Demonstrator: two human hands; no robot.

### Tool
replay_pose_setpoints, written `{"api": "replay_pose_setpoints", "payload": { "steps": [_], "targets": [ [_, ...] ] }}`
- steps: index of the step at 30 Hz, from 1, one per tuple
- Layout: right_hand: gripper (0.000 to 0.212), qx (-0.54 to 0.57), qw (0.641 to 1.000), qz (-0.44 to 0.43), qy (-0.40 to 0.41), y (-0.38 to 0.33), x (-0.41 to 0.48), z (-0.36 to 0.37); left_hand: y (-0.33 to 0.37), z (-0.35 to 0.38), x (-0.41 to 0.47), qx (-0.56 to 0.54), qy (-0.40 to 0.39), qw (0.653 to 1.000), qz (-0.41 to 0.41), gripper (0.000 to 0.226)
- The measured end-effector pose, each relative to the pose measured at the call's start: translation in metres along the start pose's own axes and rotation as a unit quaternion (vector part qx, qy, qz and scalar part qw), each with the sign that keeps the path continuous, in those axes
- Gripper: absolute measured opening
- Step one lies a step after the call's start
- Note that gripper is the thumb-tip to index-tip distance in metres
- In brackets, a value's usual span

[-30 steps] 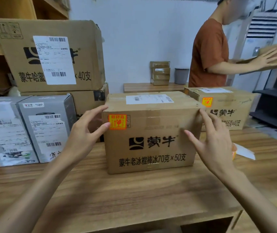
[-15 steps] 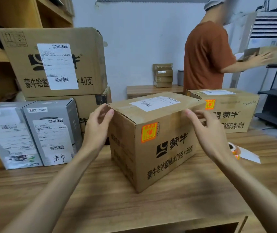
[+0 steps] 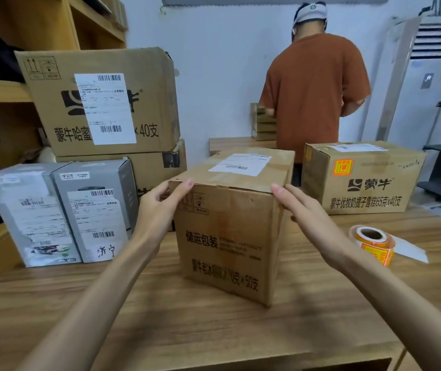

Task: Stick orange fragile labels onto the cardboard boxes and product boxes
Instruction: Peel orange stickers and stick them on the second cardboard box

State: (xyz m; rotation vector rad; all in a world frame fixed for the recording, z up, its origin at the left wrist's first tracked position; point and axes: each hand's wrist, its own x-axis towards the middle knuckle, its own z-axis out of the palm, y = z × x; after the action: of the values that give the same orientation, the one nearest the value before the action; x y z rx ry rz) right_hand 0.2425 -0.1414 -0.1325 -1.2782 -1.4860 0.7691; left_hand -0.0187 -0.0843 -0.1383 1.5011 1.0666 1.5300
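Wooden counter (image 3: 160, 330), storeroom. Stood mid-counter: cardboard box (image 3: 227, 236), narrow end forward. Held at top-left corner by left grip (image 3: 160, 207), fingers curled over edge. Touched on right side by right grip (image 3: 307, 212), fingers straight, wide. Right of box, apart: label roll (image 3: 372, 243). Behind-right of box: second carton (image 3: 364, 194), orange label (image 3: 343, 167) stuck on.

Two slender forearms, the left (image 3: 101, 290) and the right (image 3: 374, 285), show uncovered along their whole visible length, with no sleeve edge in view. The left hand (image 3: 160, 210) and right hand (image 3: 307, 218) are bare, with long, narrow fingers (image 3: 291, 196) and short, neatly trimmed nails (image 3: 188, 182).
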Motion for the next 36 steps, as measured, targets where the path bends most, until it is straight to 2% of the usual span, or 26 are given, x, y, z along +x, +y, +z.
{"api": "replay_pose_setpoints", "payload": {
  "steps": [1,2,5,8,11,14,16,18,19,22,26,28,31,36],
  "targets": [
    [0.098,0.009,1.000,0.006,-0.011,0.006,0.008,-0.003,0.000,0.000,-0.003,0.009,0.001,1.000,0.011,0.028],
    [0.096,0.023,0.999,0.005,-0.031,0.011,0.015,-0.007,0.000,-0.001,-0.005,0.022,0.004,1.000,0.018,0.031],
    [0.059,0.103,0.993,0.015,-0.055,0.018,0.032,-0.014,-0.004,0.000,-0.010,0.078,0.023,0.995,0.052,0.051],
    [0.039,0.164,0.986,0.017,-0.035,0.023,0.046,-0.014,-0.002,0.007,-0.014,0.119,0.059,0.988,0.080,0.056],
    [0.037,0.167,0.985,0.019,-0.048,0.024,0.055,-0.010,-0.002,0.008,-0.013,0.134,0.078,0.984,0.090,0.049],
    [0.036,0.153,0.986,0.018,-0.058,0.023,0.062,-0.014,-0.004,0.007,-0.009,0.161,0.101,0.976,0.104,0.053],
    [0.040,0.129,0.990,0.008,-0.063,0.027,0.061,-0.025,-0.003,0.010,-0.014,0.186,0.150,0.955,0.173,0.052],
    [0.053,0.092,0.995,0.011,-0.033,0.030,0.053,-0.040,0.000,0.019,-0.020,0.216,0.182,0.914,0.290,0.042],
    [0.051,0.066,0.998,0.006,-0.013,0.033,0.048,-0.050,0.000,0.026,-0.023,0.232,0.174,0.893,0.344,0.036],
    [0.027,-0.040,0.998,-0.036,0.023,0.048,0.028,-0.079,-0.004,0.057,-0.031,0.262,0.083,0.853,0.443,0.024],
    [0.018,-0.150,0.986,-0.040,0.054,0.070,0.010,-0.119,-0.017,0.121,-0.046,0.279,-0.075,0.840,0.459,0.020],
    [0.014,-0.205,0.977,-0.019,0.061,0.081,0.006,-0.141,-0.026,0.157,-0.054,0.289,-0.157,0.838,0.436,0.021],
    [0.010,-0.296,0.953,-0.002,0.066,0.100,-0.001,-0.170,-0.043,0.205,-0.061,0.296,-0.252,0.855,0.344,0.020],
    [0.010,-0.403,0.914,0.010,0.046,0.130,-0.007,-0.197,-0.075,0.271,-0.057,0.267,-0.284,0.891,0.231,0.022]
  ]
}}
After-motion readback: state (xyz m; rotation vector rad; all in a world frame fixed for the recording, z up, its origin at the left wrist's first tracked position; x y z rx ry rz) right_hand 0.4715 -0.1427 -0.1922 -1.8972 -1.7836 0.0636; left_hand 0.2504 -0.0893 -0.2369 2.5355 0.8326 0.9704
